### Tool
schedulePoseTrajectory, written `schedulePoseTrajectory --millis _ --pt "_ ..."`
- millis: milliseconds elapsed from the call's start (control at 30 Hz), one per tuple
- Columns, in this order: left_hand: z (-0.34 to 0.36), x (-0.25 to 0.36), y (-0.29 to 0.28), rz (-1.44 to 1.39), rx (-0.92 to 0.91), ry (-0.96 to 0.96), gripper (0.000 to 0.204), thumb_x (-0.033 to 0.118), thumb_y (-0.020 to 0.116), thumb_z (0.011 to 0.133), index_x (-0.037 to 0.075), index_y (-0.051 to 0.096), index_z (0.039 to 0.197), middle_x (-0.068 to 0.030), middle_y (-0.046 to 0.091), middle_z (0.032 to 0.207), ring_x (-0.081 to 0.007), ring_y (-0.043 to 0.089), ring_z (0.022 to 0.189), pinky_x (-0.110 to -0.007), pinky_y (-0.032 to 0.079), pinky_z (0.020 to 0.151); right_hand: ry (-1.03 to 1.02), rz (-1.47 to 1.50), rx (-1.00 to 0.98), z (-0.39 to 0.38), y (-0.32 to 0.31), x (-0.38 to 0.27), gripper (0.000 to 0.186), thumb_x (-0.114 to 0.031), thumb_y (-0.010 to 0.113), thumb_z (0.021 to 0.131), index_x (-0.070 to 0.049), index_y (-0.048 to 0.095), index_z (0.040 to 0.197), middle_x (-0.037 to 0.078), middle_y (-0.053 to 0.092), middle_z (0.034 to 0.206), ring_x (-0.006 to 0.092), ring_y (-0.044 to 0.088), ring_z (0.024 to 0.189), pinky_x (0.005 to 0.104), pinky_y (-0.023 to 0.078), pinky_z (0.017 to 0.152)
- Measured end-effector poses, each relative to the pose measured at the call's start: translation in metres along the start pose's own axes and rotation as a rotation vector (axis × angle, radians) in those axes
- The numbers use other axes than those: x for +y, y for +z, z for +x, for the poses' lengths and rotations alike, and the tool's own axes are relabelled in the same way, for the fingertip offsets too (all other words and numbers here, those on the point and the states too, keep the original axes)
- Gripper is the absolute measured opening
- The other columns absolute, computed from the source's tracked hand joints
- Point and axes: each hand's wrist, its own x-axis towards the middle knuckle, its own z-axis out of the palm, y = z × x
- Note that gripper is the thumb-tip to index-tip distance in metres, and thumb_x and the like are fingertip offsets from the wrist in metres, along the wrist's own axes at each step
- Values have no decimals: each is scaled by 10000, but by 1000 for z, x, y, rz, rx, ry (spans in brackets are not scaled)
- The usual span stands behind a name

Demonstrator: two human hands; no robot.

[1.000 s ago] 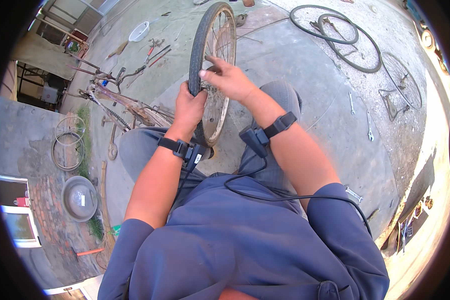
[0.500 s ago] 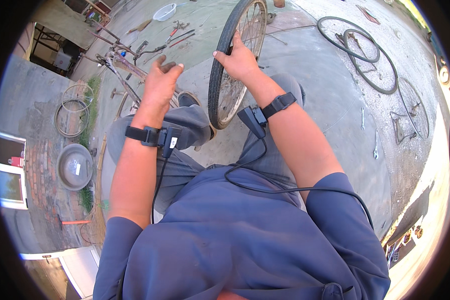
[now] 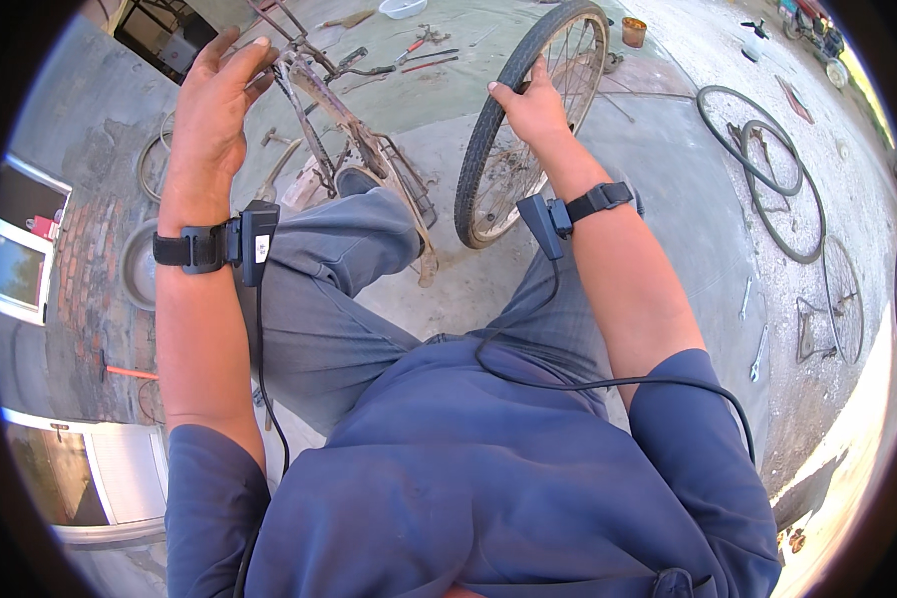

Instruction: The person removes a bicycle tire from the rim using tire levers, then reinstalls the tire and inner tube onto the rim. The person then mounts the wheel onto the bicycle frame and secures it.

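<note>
One wheel (image 3: 476, 154) in right hand (image 3: 540, 110), left hand (image 3: 212, 115) raised, two wrenches (image 3: 759, 357)

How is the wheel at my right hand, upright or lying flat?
Upright: the wheel shows as a narrow, tall oval, with your right hand gripping its edge.

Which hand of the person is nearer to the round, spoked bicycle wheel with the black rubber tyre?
Right. The right hand is on the black-tyred bicycle wheel, holding it; the left hand is open, apart from it, to its left.
</note>
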Motion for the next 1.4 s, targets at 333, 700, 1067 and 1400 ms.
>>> schedulePoseTrajectory --millis 333,700,1067,1400 --pt "-22 -29 -52 -5 73 -79 768 263 721 978 -96 339 1540 -192 618 1356 -260 632 1242 -357 501 1032 -31 371 24 16 14 12 1057 -196 809 837 133 147 1592 240 682 1266 268 695 1103 334 543 940" --pt "-42 -129 -81 -57 120 -326 757 286 727 969 -79 374 1531 -190 633 1335 -248 639 1204 -357 502 985 -15 606 -52 17 6 -9 955 -6 715 874 30 146 1639 166 648 1204 214 656 968 338 552 834" --pt "-73 -317 -26 -132 -39 -793 625 240 693 983 -48 452 1483 -157 678 1231 -205 642 1124 -342 499 919 240 388 11 54 45 -26 279 -166 687 965 -50 562 1185 46 611 845 114 597 685 274 527 555" --pt "-124 -334 -11 53 -279 -818 575 214 722 959 -76 514 1410 -227 689 1219 -267 692 1089 -365 551 925 172 192 -61 59 21 -49 227 -187 624 1009 13 582 1106 71 636 878 141 572 789 278 463 765"
